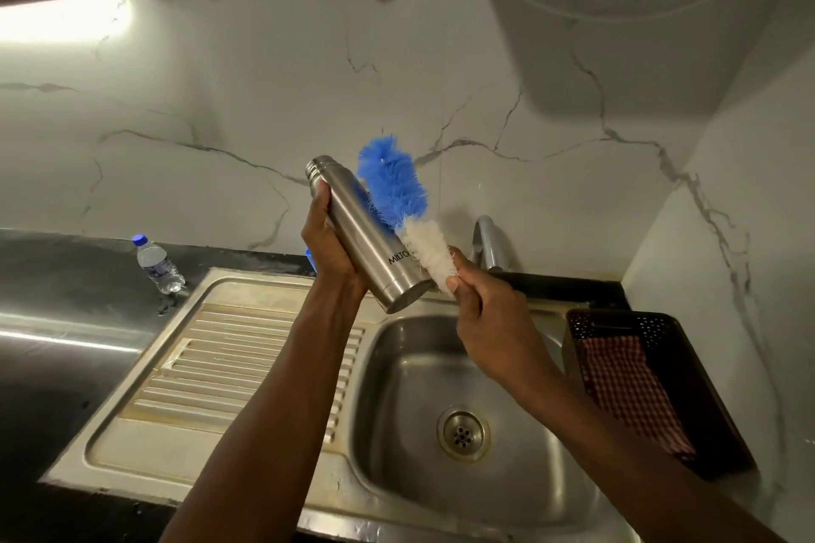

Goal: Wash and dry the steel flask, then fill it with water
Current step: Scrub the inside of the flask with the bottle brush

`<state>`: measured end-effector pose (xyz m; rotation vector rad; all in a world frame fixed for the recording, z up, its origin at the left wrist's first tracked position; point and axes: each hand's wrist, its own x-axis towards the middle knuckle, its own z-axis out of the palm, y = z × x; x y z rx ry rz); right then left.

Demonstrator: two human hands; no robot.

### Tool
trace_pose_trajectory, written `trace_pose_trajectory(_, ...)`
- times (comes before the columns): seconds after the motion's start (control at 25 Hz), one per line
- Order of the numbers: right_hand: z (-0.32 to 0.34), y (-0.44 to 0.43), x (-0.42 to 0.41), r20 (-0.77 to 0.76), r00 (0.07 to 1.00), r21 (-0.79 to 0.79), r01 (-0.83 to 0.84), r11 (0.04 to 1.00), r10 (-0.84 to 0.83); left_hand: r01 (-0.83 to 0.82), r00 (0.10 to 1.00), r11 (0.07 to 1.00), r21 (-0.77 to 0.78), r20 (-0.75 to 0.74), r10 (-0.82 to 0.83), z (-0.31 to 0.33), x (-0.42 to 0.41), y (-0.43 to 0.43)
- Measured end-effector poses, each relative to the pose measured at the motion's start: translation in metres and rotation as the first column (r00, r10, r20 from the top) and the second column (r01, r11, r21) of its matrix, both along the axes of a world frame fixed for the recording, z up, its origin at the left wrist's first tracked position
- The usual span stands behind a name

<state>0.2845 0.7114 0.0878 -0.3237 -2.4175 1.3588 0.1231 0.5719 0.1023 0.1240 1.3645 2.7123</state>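
My left hand (331, 240) grips the steel flask (359, 229) around its body, held tilted above the sink with its neck up and to the left and its base down to the right. My right hand (483, 309) holds a bottle brush (403, 201) by its handle. The brush's blue and white bristles lie against the right side of the flask, outside it. The handle is hidden inside my fist.
A steel sink basin (507, 472) with a drain (463, 433) lies below, its ribbed drainboard (229, 362) to the left. A tap (485, 240) stands behind. A small plastic water bottle (158, 262) sits on the dark counter. A dark basket (661, 331) with a checked cloth (626, 384) stands at right.
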Motion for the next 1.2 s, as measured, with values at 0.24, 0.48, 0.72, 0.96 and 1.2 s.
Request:
trace_pose_trajectory(0.24,-0.002,-0.005,-0.008,0.037,0.999,-0.074,0.034,0.997,-0.032,0.171,0.98,0.985,-0.038,0.107,-0.166,-0.003,-0.001,0.004)
trace_pose_trajectory(0.48,0.003,0.004,-0.037,0.065,0.996,-0.044,0.068,0.997,-0.065,0.258,0.96,0.961,-0.101,0.138,-0.244,-0.017,0.007,0.017)
trace_pose_trajectory(0.72,0.004,-0.001,-0.027,0.017,1.0,-0.014,0.008,1.0,-0.008,0.29,0.953,0.955,-0.068,0.117,-0.281,-0.024,0.001,0.022)
trace_pose_trajectory(0.96,-0.001,0.007,-0.025,0.12,0.992,-0.03,0.049,0.998,-0.045,0.15,0.967,0.987,-0.051,0.214,-0.136,-0.035,-0.005,0.018)
trace_pose_trajectory(1.2,0.002,0.005,-0.025,0.137,0.99,-0.041,0.045,0.998,-0.039,0.148,0.971,0.982,-0.115,0.205,-0.122,-0.032,0.001,0.016)
